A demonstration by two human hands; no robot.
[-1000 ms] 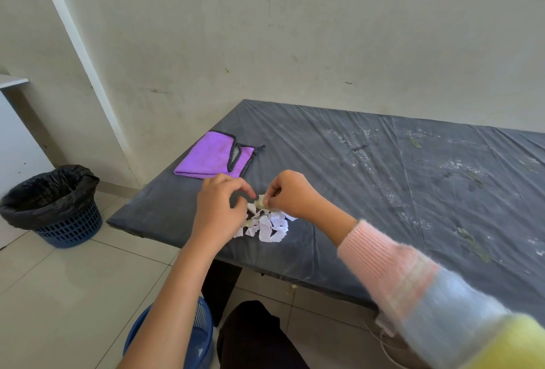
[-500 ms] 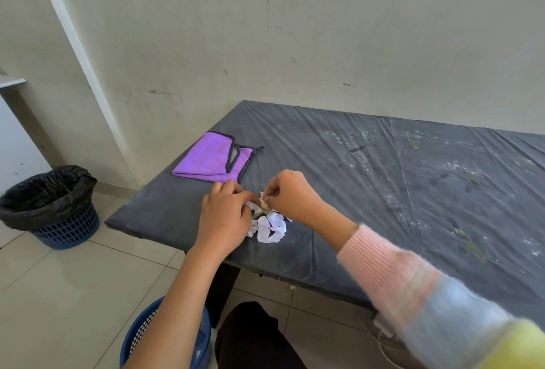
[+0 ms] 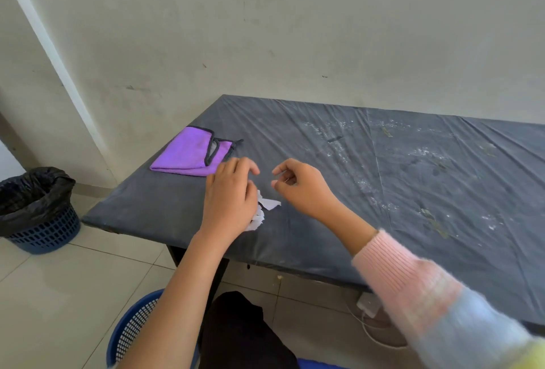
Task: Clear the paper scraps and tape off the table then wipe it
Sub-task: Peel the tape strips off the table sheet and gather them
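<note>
Table (image 3: pixel 324 236): dark top under a creased clear film, long side against the wall.
Paper scraps (image 3: pixel 267 205): small white pile near the front edge, towards the left end; most of it is covered by the left hand.
Left hand (image 3: pixel 231 200): palm down on the pile, fingers bent. Whether they grip any scraps cannot be told.
Right hand (image 3: pixel 300 188): raised just right of the pile and clear of it, fingers curled, thumb close to forefinger. Whether a piece is pinched there cannot be told.
Purple cloth (image 3: pixel 185 156): folded flat at the far left corner, just behind the left hand.
Surface marks (image 3: pixel 339 144): white flecks across the middle and right of the top.
Small olive strips (image 3: pixel 436 221): right part of the top; material cannot be told.
Black-lined bin (image 3: pixel 38 206): on the floor beyond the left end.
Blue basket (image 3: pixel 129 330): on the floor below the front edge.
</note>
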